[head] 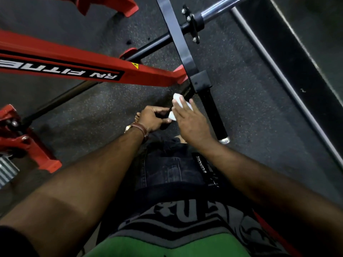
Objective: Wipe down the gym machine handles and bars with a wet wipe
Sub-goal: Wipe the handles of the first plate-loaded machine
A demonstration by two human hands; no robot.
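A white wet wipe (178,104) lies over a black handle of the red and black gym machine, just below the black bracket (199,81). My right hand (193,123) has its fingers laid over the wipe and presses it against that handle. My left hand (154,117), with a brown watch strap on the wrist, grips the near end of the same black handle, its fingers curled round it. A second black handle (215,115) with a silver end cap runs down to the right of my right hand. Most of the wiped handle is hidden under both hands.
The red frame beam (74,67) with white lettering crosses the upper left. A black flat bar (176,34) and a chrome bar (220,8) run at the top. A grey rail (289,86) and a dark ledge lie at the right. Speckled rubber floor surrounds the machine.
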